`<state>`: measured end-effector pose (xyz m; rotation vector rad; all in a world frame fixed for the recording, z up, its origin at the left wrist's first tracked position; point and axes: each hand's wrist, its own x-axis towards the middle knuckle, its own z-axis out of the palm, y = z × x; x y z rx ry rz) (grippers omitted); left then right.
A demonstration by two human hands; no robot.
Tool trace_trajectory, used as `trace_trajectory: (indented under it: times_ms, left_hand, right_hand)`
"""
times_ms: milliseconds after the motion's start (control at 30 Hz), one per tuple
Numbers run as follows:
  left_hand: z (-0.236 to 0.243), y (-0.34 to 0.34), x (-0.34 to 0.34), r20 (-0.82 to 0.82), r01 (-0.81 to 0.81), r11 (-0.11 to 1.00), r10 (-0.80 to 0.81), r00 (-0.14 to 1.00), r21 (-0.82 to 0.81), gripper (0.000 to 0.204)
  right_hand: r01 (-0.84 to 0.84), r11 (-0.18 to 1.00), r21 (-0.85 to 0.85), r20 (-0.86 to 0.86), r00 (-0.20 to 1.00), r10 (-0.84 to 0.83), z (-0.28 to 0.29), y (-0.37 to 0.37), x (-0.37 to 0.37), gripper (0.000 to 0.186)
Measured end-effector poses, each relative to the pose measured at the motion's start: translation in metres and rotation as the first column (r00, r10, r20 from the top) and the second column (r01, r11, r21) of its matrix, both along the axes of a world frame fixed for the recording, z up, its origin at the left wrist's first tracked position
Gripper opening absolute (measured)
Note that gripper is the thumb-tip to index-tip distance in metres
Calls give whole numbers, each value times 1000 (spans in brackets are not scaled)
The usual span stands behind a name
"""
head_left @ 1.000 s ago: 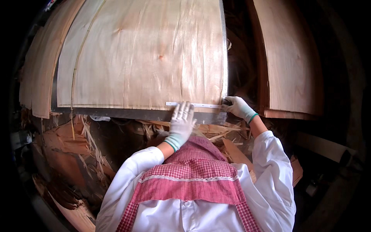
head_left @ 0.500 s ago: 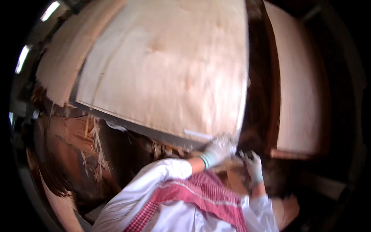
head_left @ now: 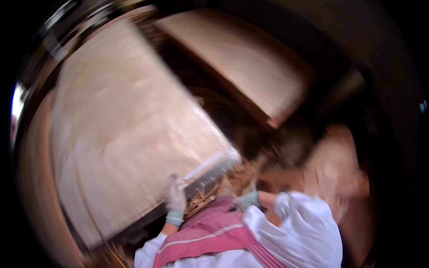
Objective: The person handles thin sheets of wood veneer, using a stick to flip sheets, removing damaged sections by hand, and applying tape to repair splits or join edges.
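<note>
A large pale wood veneer sheet (head_left: 129,138) lies on a dark-edged stack or table in front of me. Along its near edge, by the right corner, runs a narrow white strip (head_left: 203,166). My left hand (head_left: 175,198), in a white glove with a green cuff, is at that edge beside the strip's left end, fingers stretched toward the sheet. In a matching glove, my right hand (head_left: 248,200) is low in front of my pink checked apron (head_left: 210,228), apart from the sheet. Motion blur hides its fingers and anything in them.
Torn wood scraps (head_left: 237,176) are heaped along the sheet's near right edge. Another stack of pale sheets (head_left: 246,62) stands beyond a dark gap. To the right are large reddish-brown wood pieces (head_left: 333,165); more sheeting (head_left: 40,178) borders the left side.
The view has swung right, so the sheets appear farther left and tilted. My left hand has shifted left along the edge, away from the corner. My right hand has drawn back toward the apron.
</note>
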<state>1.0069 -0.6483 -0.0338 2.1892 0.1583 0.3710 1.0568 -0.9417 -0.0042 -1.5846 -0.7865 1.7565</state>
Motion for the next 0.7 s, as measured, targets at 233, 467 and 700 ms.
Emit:
trace_trajectory:
  times_ms: [233, 467, 700]
  left_hand:
    - [8, 57, -78, -138, 423, 887, -450, 882, -187, 37]
    - [3, 45, -143, -136, 707, 656, -751, 646, -263, 34]
    - [2, 1, -197, -206, 878, 459, -880, 428, -136, 28]
  right_hand:
    - [162, 987, 10, 92, 982, -163, -31, 66, -173, 42]
    - [645, 758, -92, 130, 763, -633, 12, 71, -346, 41]
    - [958, -285, -3, 409, -259, -875, 12, 35, -512, 43]
